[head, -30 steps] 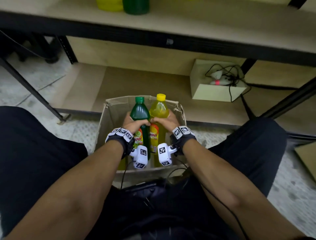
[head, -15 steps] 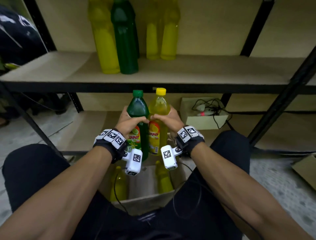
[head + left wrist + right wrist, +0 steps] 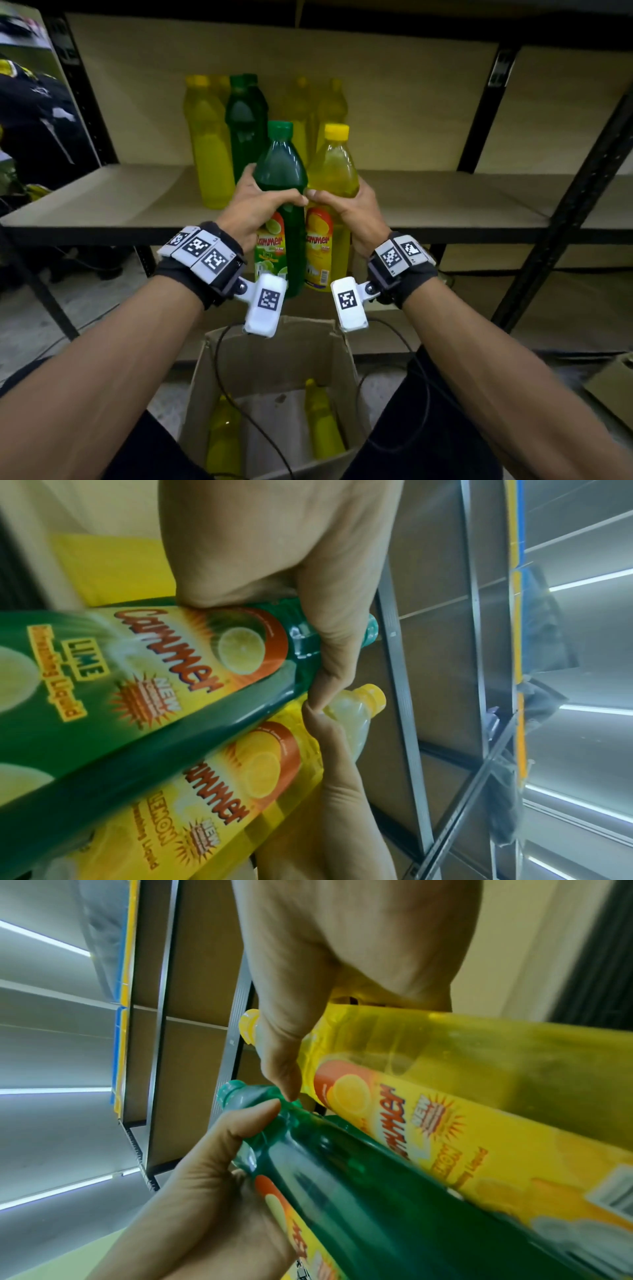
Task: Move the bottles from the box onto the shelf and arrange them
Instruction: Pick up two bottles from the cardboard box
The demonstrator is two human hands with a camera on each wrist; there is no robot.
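My left hand point(image 3: 255, 202) grips a green lime bottle point(image 3: 281, 164) around its shoulder, and my right hand point(image 3: 346, 205) grips a yellow lemon bottle point(image 3: 334, 164) the same way. Both bottles are upright, side by side and touching, held in the air in front of the shelf board point(image 3: 428, 202). The wrist views show the green bottle point(image 3: 137, 696) and yellow bottle point(image 3: 445, 1096) close up with thumbs wrapped over them. Several yellow bottles point(image 3: 205, 144) and a green one point(image 3: 245, 116) stand at the back of the shelf. Below, the cardboard box point(image 3: 274, 349) holds two yellow bottles point(image 3: 322, 421).
Black metal uprights point(image 3: 561, 212) frame the shelf on the right and left point(image 3: 82, 92). A lower shelf point(image 3: 479, 301) lies behind the box. The shelf board stretches bare to the right of the standing bottles. My dark-clothed legs flank the box.
Both hands have lifted the green and yellow bottles out of the box and up to shelf height. The view has tilted up from the box to the shelf.
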